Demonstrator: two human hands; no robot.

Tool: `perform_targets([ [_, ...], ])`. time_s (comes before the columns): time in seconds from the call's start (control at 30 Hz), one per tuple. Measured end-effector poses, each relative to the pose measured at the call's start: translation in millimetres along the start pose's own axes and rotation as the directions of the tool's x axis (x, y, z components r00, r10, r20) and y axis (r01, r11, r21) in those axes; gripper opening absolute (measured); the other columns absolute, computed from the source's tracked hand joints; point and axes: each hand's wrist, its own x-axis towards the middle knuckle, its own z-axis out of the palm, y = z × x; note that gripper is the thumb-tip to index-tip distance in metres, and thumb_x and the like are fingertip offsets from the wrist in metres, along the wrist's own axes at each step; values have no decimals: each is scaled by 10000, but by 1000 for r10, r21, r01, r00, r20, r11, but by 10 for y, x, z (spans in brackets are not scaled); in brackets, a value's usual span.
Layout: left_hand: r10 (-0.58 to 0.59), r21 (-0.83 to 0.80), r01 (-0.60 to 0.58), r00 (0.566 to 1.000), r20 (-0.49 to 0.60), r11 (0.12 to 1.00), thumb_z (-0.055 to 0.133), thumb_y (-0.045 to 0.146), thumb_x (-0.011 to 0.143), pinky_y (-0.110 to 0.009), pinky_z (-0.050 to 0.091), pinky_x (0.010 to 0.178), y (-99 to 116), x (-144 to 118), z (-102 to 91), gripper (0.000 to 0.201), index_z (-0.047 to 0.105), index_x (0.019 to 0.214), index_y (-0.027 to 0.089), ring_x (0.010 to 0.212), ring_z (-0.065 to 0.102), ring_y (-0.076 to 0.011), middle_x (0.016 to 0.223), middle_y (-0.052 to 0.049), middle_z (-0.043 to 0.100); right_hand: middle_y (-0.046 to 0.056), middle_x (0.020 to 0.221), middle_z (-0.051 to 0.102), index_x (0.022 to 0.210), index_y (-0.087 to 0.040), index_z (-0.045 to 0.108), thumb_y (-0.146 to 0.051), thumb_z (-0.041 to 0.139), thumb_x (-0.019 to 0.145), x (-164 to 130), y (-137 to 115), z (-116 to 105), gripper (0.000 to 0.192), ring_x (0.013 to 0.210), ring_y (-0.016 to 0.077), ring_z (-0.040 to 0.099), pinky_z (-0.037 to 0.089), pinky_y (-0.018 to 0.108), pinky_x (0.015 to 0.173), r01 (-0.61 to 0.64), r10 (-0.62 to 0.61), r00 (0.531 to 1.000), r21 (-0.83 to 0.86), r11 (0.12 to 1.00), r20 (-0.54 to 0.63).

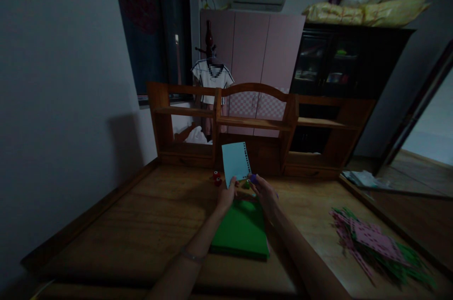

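My left hand [229, 191] pinches the lower edge of a light blue sheet of paper [235, 161], held up above the desk. Dark holes run in a row down the sheet's right edge. My right hand [265, 192] is closed around a small purple tool [253, 178] at the sheet's lower right corner; its exact kind is too small and dark to tell. Below both hands lies a stack of green paper [242, 231]. Just beyond my left hand are small red objects with white round tops [217, 178]. A small green object [247, 184] sits between the hands.
A pile of pink and green cut paper [380, 243] lies on the right of the wooden desk [159, 215]. A wooden shelf unit [253, 123] stands along the back. A white wall [71, 102] closes off the left.
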Motion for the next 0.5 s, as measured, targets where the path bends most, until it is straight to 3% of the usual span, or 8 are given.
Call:
perform_targets([
  [0.5, -57, 24, 58, 997, -49, 998, 457, 596, 770, -259, 400, 513, 49, -25, -32, 484, 622, 702, 146, 474, 523, -159, 474, -13, 515, 10, 1010, 660, 835, -261, 662, -434, 686, 673, -15, -47, 38, 239, 1090, 244, 541, 429, 412, 928, -1, 1, 1000, -8, 1000, -20],
])
